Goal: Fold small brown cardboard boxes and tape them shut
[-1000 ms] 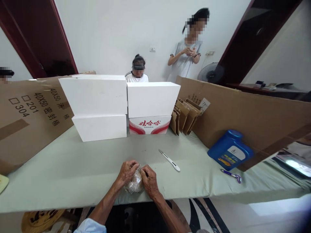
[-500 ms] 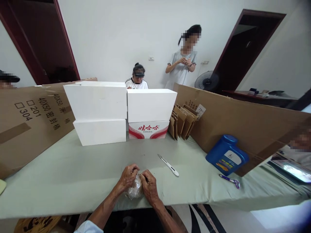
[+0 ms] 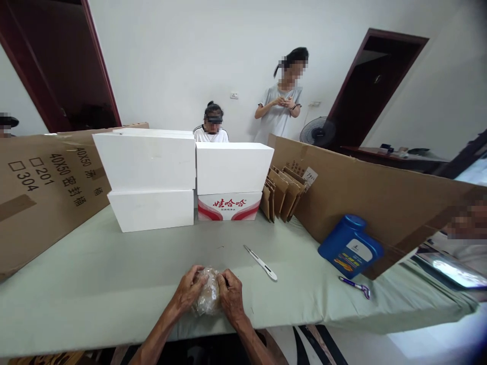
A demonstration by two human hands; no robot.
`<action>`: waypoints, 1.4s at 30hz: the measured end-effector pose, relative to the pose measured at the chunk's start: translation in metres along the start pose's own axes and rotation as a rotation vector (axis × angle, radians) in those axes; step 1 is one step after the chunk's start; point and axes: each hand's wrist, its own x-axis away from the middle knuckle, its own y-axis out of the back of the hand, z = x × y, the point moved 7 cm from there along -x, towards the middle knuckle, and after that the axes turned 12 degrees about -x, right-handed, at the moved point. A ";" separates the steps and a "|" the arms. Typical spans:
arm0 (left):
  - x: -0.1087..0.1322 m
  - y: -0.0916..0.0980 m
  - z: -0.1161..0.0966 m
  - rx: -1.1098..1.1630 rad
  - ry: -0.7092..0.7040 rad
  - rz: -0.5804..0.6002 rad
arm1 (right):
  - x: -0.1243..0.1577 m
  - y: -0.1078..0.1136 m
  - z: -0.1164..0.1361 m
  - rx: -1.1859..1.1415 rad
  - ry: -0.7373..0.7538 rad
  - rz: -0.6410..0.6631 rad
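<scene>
Between my hands, close to the table's near edge, is a rounded bundle in crinkled clear plastic wrap (image 3: 208, 296); what lies inside it cannot be made out. My left hand (image 3: 190, 288) grips its left side with bent fingers. On the right side, my right hand (image 3: 230, 293) is closed on the plastic with thumb and fingers pinched. A white craft knife (image 3: 261, 262) lies on the green tablecloth (image 3: 152, 268), a short way to the right of and beyond my right hand, touched by neither hand.
White boxes (image 3: 152, 210) and a red-and-white carton (image 3: 229, 207) are stacked ahead. Folded cardboard (image 3: 279, 192) leans beside them. Cardboard panels (image 3: 49, 187) flank the table. On the right are a blue jug (image 3: 350, 247) and a purple-handled tool (image 3: 354, 287). Two people (image 3: 279, 111) are beyond.
My hands have moved slightly apart, and more of the wrapped bundle shows between them. The whole view has shifted a little; the knife and boxes stay in place.
</scene>
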 end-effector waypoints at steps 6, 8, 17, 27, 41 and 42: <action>0.007 0.000 -0.008 -0.006 -0.011 -0.115 | -0.009 -0.002 -0.001 -0.057 -0.061 0.057; 0.013 0.000 -0.005 0.066 0.045 -0.175 | -0.010 0.001 -0.002 -0.065 -0.089 0.031; 0.019 0.007 -0.007 0.005 0.062 -0.201 | -0.010 -0.003 -0.006 -0.116 -0.190 0.038; 0.012 0.013 -0.005 0.008 0.037 -0.161 | -0.012 -0.006 -0.001 -0.114 -0.171 -0.019; 0.023 0.018 -0.011 0.243 0.034 -0.003 | -0.019 -0.002 0.002 -0.137 -0.132 0.001; 0.022 0.019 -0.010 0.245 0.036 -0.001 | -0.020 -0.002 0.005 -0.139 -0.124 0.008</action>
